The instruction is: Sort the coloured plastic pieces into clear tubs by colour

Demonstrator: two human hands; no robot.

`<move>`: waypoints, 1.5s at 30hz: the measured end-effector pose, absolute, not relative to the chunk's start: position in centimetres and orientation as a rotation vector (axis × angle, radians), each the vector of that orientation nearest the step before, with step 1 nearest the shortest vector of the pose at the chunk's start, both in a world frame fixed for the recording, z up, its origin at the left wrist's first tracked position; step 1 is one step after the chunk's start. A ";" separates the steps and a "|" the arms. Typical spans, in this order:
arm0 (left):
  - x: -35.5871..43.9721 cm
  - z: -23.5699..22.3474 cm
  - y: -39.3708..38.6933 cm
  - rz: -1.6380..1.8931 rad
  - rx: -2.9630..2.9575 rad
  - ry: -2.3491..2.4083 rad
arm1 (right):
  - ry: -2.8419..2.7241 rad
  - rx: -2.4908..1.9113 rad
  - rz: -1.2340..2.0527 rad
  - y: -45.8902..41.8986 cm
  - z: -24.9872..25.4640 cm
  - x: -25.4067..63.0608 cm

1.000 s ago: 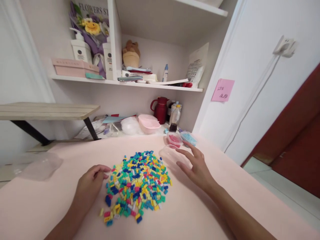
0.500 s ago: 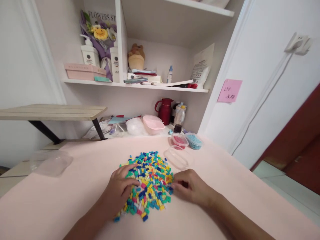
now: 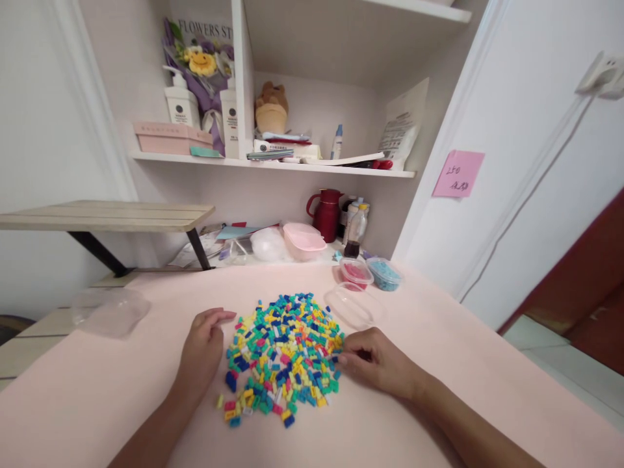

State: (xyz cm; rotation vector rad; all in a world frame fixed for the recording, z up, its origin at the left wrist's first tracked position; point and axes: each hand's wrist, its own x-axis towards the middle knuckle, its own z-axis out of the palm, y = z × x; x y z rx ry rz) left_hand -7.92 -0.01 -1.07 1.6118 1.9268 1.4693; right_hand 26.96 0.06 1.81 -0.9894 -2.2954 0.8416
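Observation:
A pile of small, bright toy bricks [image 3: 287, 338] in blue, green, yellow, pink and white lies spread on the pink tabletop [image 3: 160, 377]. My left hand [image 3: 205, 344] rests just left of the pile, its index finger stretched towards the bricks and nothing visible in it. At the pile's right edge, my right hand [image 3: 377, 364] has thumb and fingers pinched together. A dark blue brick [image 3: 335, 357] shows at those fingertips; whether it is gripped or lies beside them I cannot tell.
Behind my right hand lies a clear plastic lid or tub [image 3: 353, 305]. Tubs of pink pieces [image 3: 355, 274] and light blue pieces [image 3: 385, 274] stand farther back. A clear container [image 3: 110, 312] sits at left, near a wooden riser [image 3: 107, 216]. A red jug [image 3: 327, 214] stands behind.
My left hand has drawn back leftward off the bricks, uncovering the pile's left side. My right hand stays at the right edge. The view has shifted slightly.

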 end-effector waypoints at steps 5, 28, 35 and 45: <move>-7.3 -1.4 -0.1 1.421 1.721 1.896 | -2.351 -1.048 0.706 0.2 1.5 27.1; -7.7 0.9 -0.6 1.564 1.560 1.905 | -2.114 -1.028 0.114 -0.2 -0.3 24.3; -8.0 1.7 -3.0 1.186 1.561 1.989 | -2.364 -1.204 0.379 -0.4 -0.5 24.4; -3.9 -4.5 -5.4 1.140 1.964 2.222 | -2.444 -1.127 0.499 -0.8 -0.1 24.2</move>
